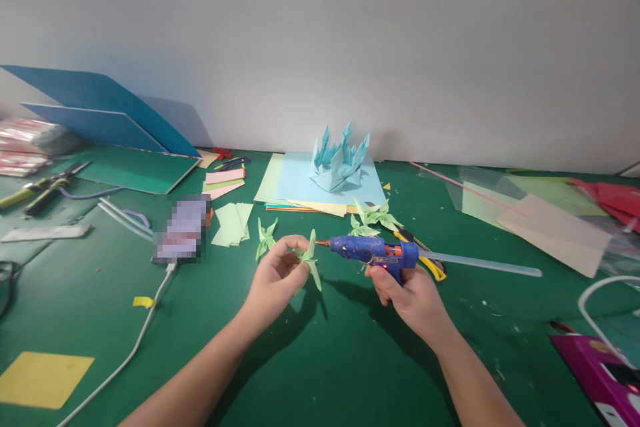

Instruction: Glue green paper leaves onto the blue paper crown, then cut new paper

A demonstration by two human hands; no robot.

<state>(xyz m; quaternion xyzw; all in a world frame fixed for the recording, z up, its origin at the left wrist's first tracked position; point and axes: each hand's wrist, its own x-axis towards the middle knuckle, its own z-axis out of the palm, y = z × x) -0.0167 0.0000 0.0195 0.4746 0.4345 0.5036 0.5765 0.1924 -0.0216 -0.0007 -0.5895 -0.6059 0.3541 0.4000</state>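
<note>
The right hand (417, 300) has its fingers wrapped around the handle of a blue glue gun (357, 248). The gun points to the left, and a long clear glue stick (483, 263) pokes out of its back end. The left hand (280, 277) is in front of the gun's tip. Its thumb and fingers pinch a green paper flower (309, 257). The flower sits at the ends of those fingers, on the side that faces the glue gun. One petal stands up right by the gun's tip, but I cannot tell if they touch.

More green flowers lie on the green table (370, 373). A little bunch of flowers (376, 215) is just past the glue gun, on its far side. One more loose flower (267, 239) is left of the gun, beyond the left hand. Farther back from the gun, a spiky blue folded paper (340, 170) stands on flat sheets (295, 177). A yellow cutter (436, 269) lies near the back end of the gun. Well to the left of the gun are small pale green papers (233, 223) and then a blurry phone (183, 230) with a white cord (155, 303).
</note>
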